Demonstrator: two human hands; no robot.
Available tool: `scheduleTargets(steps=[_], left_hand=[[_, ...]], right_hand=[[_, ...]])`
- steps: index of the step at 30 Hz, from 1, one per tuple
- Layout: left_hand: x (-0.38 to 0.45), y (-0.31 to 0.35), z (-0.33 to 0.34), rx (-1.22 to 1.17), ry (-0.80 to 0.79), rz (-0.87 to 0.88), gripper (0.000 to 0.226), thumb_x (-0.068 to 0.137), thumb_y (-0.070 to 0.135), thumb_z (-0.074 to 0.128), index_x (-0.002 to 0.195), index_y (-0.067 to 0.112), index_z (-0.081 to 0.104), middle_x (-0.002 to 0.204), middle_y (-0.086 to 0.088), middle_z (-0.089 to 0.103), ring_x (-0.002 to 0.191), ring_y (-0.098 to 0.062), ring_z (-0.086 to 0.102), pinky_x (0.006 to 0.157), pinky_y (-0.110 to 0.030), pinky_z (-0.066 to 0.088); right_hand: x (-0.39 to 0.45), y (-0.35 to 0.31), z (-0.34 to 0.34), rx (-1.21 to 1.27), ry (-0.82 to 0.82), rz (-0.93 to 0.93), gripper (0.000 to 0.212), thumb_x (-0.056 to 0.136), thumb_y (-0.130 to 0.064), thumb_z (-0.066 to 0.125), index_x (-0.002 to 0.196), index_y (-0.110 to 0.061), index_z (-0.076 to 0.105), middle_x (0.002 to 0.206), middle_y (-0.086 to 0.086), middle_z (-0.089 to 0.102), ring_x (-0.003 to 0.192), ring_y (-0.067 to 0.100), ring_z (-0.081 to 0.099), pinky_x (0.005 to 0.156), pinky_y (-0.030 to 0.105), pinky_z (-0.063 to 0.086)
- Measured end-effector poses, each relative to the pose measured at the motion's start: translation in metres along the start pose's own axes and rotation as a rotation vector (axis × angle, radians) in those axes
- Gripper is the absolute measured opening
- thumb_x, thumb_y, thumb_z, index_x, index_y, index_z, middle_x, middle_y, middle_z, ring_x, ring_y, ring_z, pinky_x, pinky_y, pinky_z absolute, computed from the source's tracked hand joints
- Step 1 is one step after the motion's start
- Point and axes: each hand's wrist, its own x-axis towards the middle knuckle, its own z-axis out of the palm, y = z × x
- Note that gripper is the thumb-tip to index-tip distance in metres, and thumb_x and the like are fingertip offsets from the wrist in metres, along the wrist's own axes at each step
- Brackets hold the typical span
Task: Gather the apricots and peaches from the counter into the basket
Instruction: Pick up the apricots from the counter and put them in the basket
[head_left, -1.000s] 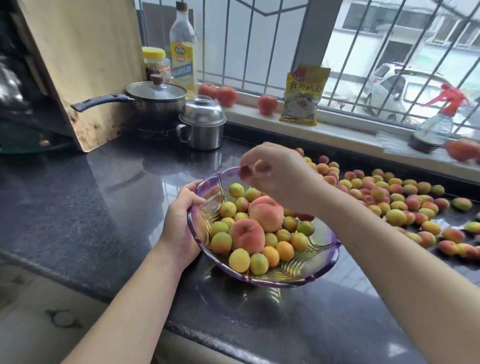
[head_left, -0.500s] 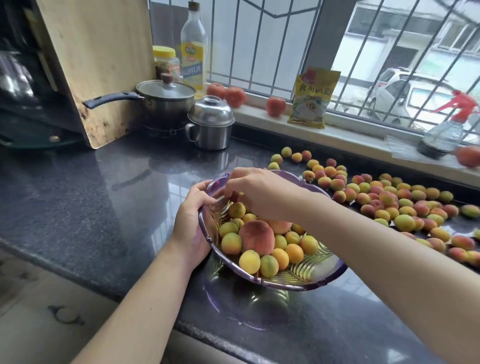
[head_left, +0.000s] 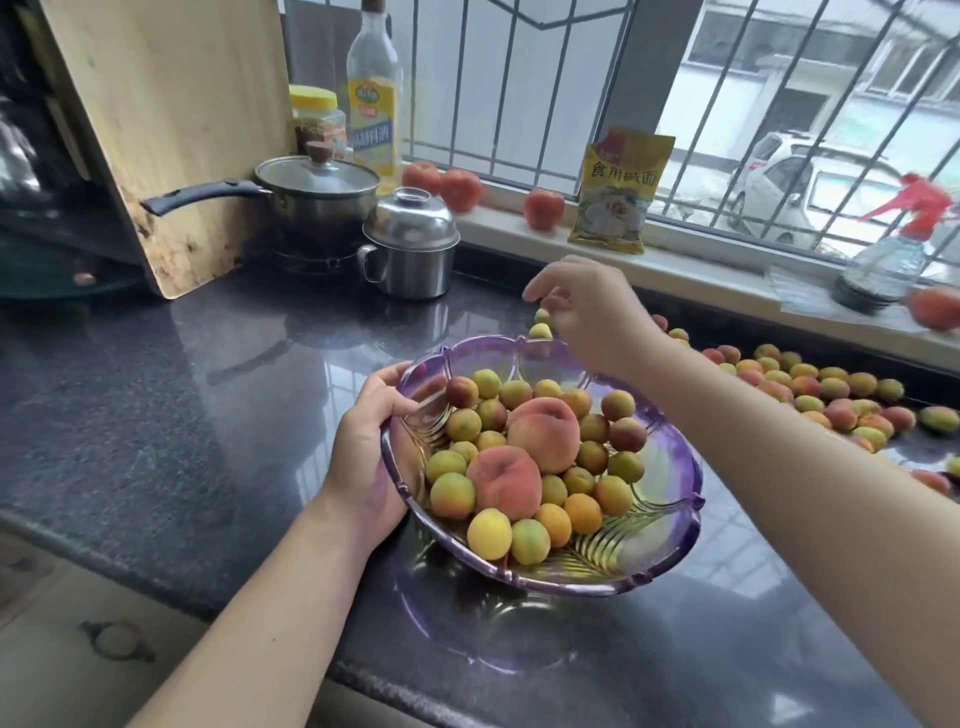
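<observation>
A clear purple basket sits tilted on the dark counter, holding two peaches and several small apricots. My left hand grips its left rim. My right hand hovers beyond the basket's far rim, fingers apart and curled downward, just above two yellow-green apricots on the counter. More loose apricots are spread over the counter to the right, partly hidden by my right forearm.
A lidded saucepan and a steel pot stand at the back left beside a leaning wooden board. The window sill holds tomatoes, a yellow packet, an oil bottle and a spray bottle.
My right hand let a reddish apricot go into the basket's left side, then rose and moved back over the far rim toward the counter apricots. My left hand stayed on the rim.
</observation>
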Motion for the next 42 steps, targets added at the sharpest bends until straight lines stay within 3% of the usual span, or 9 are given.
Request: scheduleTargets(steps=[4,10,13,15,21,29,33,37,42], left_hand=[[0.002,0.000,-0.001,-0.001,-0.007,0.007,0.055,0.078,0.008,0.053,0.133,0.008,0.056,0.119,-0.020,0.073,0.115,-0.036,0.070,0.115,-0.057,0.046],[0.003,0.001,0.000,0.055,-0.019,0.022,0.036,0.092,0.001,0.040,0.122,0.009,0.058,0.105,-0.011,0.076,0.098,-0.025,0.075,0.095,-0.043,0.054],[0.004,0.002,0.000,0.045,-0.021,0.019,0.039,0.088,0.002,0.044,0.124,0.008,0.057,0.107,-0.013,0.074,0.100,-0.026,0.073,0.095,-0.043,0.054],[0.004,0.002,-0.001,0.025,-0.024,0.021,0.047,0.079,0.006,0.052,0.126,0.007,0.057,0.109,-0.015,0.074,0.102,-0.027,0.073,0.095,-0.043,0.054],[0.004,0.002,-0.002,0.034,-0.031,0.017,0.048,0.078,0.008,0.054,0.126,0.009,0.058,0.109,-0.014,0.074,0.102,-0.027,0.072,0.093,-0.043,0.056],[-0.001,0.003,0.002,0.050,-0.011,0.006,0.037,0.092,0.002,0.042,0.125,0.009,0.057,0.108,-0.015,0.073,0.102,-0.029,0.071,0.106,-0.050,0.052],[-0.002,0.003,0.004,0.040,0.003,-0.008,0.038,0.093,0.003,0.042,0.128,0.009,0.057,0.110,-0.017,0.073,0.108,-0.034,0.069,0.111,-0.055,0.050],[-0.003,0.003,0.004,0.019,0.002,-0.004,0.042,0.092,0.001,0.042,0.130,0.007,0.056,0.115,-0.020,0.071,0.113,-0.037,0.067,0.115,-0.058,0.046],[-0.002,0.004,0.003,-0.015,-0.022,0.006,0.042,0.090,-0.001,0.042,0.128,0.007,0.057,0.104,-0.015,0.073,0.097,-0.028,0.072,0.099,-0.046,0.053]], right_hand=[[0.024,0.048,-0.004,-0.156,-0.256,0.290,0.043,0.092,0.004,0.047,0.116,-0.019,0.074,0.121,0.008,0.070,0.110,0.027,0.063,0.094,0.036,0.053],[0.049,0.056,0.033,-0.217,-0.470,0.249,0.054,0.091,0.003,0.044,0.134,-0.023,0.065,0.140,0.008,0.058,0.127,0.028,0.054,0.092,0.028,0.045],[0.067,0.059,0.053,-0.269,-0.543,0.243,0.046,0.086,-0.017,0.051,0.115,-0.047,0.072,0.134,0.006,0.060,0.120,0.030,0.055,0.100,0.035,0.047],[0.073,0.067,0.063,-0.300,-0.572,0.268,0.035,0.084,-0.024,0.060,0.105,-0.047,0.076,0.123,0.004,0.067,0.113,0.030,0.057,0.093,0.038,0.050],[0.059,0.062,0.047,-0.184,-0.448,0.270,0.026,0.088,-0.010,0.067,0.107,-0.025,0.077,0.109,-0.003,0.066,0.105,0.023,0.061,0.083,0.028,0.044],[0.015,0.007,-0.010,0.228,-0.140,0.174,0.034,0.096,-0.029,0.065,0.130,-0.027,0.067,0.106,-0.001,0.067,0.089,0.014,0.067,0.082,0.027,0.053],[-0.025,-0.028,-0.019,0.316,-0.221,0.110,0.027,0.092,-0.022,0.071,0.118,-0.028,0.073,0.106,0.000,0.064,0.066,-0.006,0.060,0.058,0.013,0.046],[-0.047,-0.055,-0.012,0.392,-0.352,0.033,0.031,0.090,-0.015,0.072,0.119,-0.027,0.072,0.118,-0.009,0.066,0.096,0.011,0.070,0.085,0.038,0.060],[-0.057,-0.077,0.017,0.155,-0.389,-0.234,0.032,0.085,-0.020,0.079,0.116,-0.024,0.073,0.108,-0.006,0.064,0.092,0.010,0.063,0.085,0.032,0.053]])
